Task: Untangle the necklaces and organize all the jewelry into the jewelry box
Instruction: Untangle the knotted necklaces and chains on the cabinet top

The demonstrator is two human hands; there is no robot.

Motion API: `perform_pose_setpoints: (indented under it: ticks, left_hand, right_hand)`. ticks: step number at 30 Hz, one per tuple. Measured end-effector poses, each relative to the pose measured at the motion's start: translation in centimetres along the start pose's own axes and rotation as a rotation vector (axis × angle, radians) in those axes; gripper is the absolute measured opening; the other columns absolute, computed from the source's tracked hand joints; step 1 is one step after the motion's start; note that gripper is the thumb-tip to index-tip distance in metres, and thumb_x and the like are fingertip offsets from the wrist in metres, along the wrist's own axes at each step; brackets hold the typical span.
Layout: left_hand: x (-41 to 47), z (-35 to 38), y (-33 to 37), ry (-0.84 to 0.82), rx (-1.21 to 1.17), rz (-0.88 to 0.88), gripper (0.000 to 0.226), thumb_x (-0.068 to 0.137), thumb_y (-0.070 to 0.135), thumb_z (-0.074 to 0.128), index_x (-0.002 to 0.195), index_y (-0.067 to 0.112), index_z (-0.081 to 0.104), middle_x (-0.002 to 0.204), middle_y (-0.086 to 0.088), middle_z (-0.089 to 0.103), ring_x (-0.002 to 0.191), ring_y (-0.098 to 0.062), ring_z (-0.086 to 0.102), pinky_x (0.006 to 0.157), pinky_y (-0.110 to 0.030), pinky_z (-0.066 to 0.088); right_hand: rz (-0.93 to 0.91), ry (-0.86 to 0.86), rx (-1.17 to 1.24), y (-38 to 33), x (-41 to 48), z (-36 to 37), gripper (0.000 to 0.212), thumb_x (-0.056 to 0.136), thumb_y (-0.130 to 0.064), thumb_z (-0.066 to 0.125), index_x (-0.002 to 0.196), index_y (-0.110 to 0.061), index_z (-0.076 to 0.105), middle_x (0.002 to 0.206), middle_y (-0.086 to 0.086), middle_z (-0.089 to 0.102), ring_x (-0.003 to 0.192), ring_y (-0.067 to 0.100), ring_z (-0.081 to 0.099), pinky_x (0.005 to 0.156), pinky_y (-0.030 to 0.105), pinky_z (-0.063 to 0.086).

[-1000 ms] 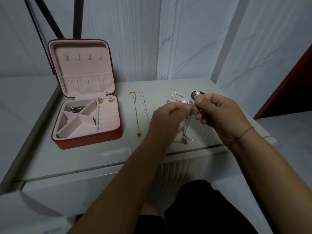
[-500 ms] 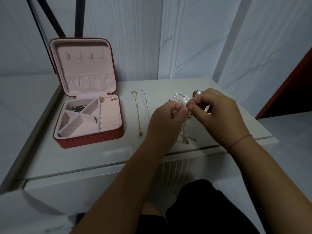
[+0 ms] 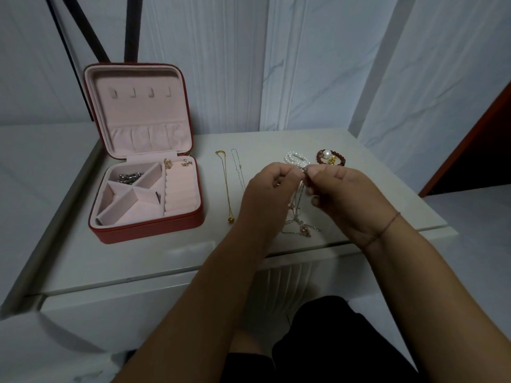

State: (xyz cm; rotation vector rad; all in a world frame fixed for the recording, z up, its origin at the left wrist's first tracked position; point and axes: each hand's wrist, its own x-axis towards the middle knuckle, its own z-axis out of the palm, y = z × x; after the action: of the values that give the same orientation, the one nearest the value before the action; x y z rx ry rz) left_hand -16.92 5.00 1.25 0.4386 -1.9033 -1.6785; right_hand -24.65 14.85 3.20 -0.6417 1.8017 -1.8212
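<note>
My left hand [image 3: 269, 189] and my right hand [image 3: 343, 197] meet fingertip to fingertip above the white tabletop, both pinching a tangled silver necklace [image 3: 297, 214] whose chains hang down to the table. A gold necklace [image 3: 226, 183] and a thin silver chain [image 3: 238, 168] lie straight beside them on the left. A pearl bracelet [image 3: 296, 158] and a dark red bead bracelet [image 3: 331, 157] with a large pearl lie behind my hands. The red jewelry box [image 3: 146, 230] stands open at the left, with silver pieces [image 3: 130, 176] in one compartment and two small earrings [image 3: 177, 163] at its back.
The white table [image 3: 138, 261] has a raised front edge just below my wrists. White marble-look walls rise behind it. Dark poles [image 3: 91, 31] lean behind the box lid. A red-brown door frame [image 3: 470, 150] stands at the right.
Both hands have dropped lower and closer together with the tangle. The bead bracelet with the pearl, earlier partly hidden by my right hand, now shows on the table.
</note>
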Motion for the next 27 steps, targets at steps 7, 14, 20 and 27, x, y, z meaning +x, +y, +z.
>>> perform_pose_setpoints:
  ticks: [7,14,20,27]
  left_hand:
    - [-0.2,0.3,0.4,-0.114,-0.159,-0.099,0.025,0.101,0.019,0.039,0.084,0.013,0.056,0.065,0.000,0.047,0.057,-0.007,0.040,0.052,-0.020,0.036]
    - [-0.1,0.5,0.4,-0.101,-0.165,-0.085,0.023,0.101,0.017,0.038,0.086,0.015,0.055,0.068,-0.002,0.045,0.061,-0.011,0.039,0.053,-0.025,0.032]
    - [-0.1,0.4,0.6,-0.121,-0.153,-0.106,0.026,0.101,0.017,0.034,0.084,0.014,0.053,0.069,-0.001,0.045,0.062,-0.010,0.040,0.054,-0.024,0.033]
    - [-0.2,0.5,0.5,-0.138,-0.092,-0.075,0.024,0.103,0.019,0.034,0.087,0.015,0.052,0.069,-0.001,0.045,0.061,-0.009,0.040,0.053,-0.021,0.033]
  right_hand:
    - [0.094,0.011,0.267,0.7,-0.1,0.3,0.018,0.096,-0.014,0.050,0.081,-0.012,0.060,0.069,-0.001,0.055,0.061,0.006,0.051,0.060,0.020,0.041]
    - [-0.298,0.268,-0.275,0.6,-1.3,0.2,0.004,0.085,-0.013,0.069,0.086,-0.015,0.072,0.074,0.008,0.067,0.067,0.006,0.056,0.065,0.020,0.050]
    - [-0.318,0.271,-0.301,0.4,-1.5,0.3,0.007,0.082,-0.010,0.072,0.085,-0.016,0.072,0.080,0.010,0.071,0.072,0.014,0.061,0.072,0.024,0.054]
    - [-0.234,0.299,-0.250,0.9,-1.5,0.4,0.003,0.082,-0.013,0.071,0.080,-0.014,0.073,0.080,0.014,0.071,0.062,0.004,0.054,0.061,0.018,0.048]
